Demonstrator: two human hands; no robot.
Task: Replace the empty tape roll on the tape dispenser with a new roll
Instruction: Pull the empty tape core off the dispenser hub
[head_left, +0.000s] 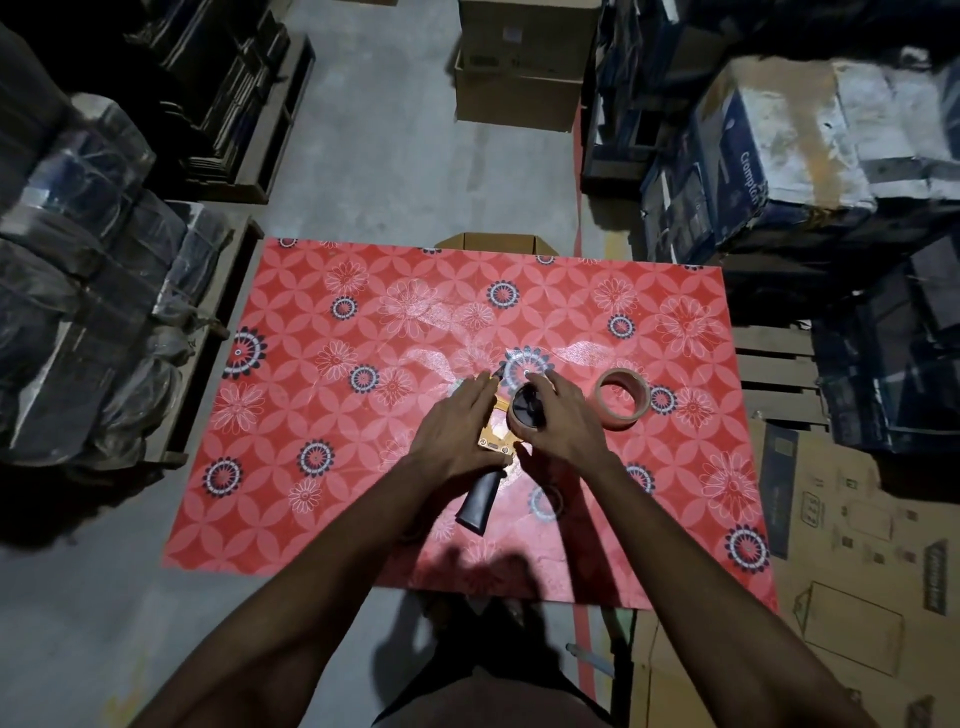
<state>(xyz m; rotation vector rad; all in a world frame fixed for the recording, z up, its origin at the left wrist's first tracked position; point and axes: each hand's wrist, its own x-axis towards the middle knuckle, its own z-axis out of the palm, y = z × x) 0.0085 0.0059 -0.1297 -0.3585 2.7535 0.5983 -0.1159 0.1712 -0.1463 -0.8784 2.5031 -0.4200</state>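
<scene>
Center of frame: tape dispenser (496, 441) lies flat on the red floral tablecloth (363, 415), black handle (479, 503) pointing toward the lower left, yellow-orange body under the hands. Left hand (453, 431) lies palm down on the dispenser body, fingers stretched out flat toward the top of the frame, pressing and not wrapped around anything. Right hand (563, 423) comes in from the right, fingers curled over the roll (525, 413) sitting on the dispenser's black hub; thumb below it near the body. It looks like a loose grasp on that roll, but cannot tell how tight. That roll shows only a thin pale ring around the dark hub. Second tape roll (621, 399), brownish with a wide open core, lies flat on the cloth just right of the right hand, not touching it. Cardboard boxes (524, 67) at top center, wrapped stacks (78, 291) at left, printed cartons (810, 140) at upper right. Dim light, hand shadows on the cloth at lower center.
</scene>
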